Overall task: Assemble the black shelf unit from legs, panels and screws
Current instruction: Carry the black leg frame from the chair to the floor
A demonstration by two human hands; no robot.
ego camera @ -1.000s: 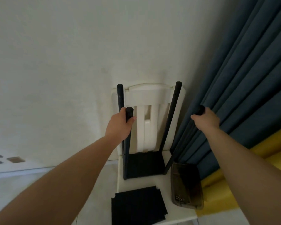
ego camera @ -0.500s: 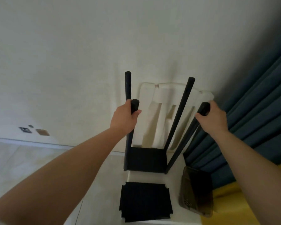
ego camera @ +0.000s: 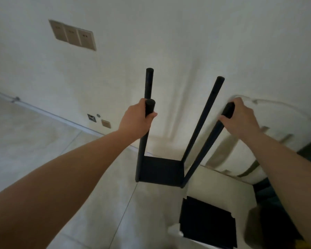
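There were four legs (ego camera: 202, 119), two panels (ego camera: 162, 170), two hands (ego camera: 136, 119), one chair (ego camera: 241, 159) and three wall switches (ego camera: 73, 35).

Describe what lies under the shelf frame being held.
Under the shelf frame shows pale floor and a white chair's seat. Its panel hides whatever lies straight below.

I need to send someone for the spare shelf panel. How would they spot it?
Start at the four-legged black frame held by the left hand and right hand. Look nearer, to the white seat. The loose panel lies flat there: legless, with notched corners.
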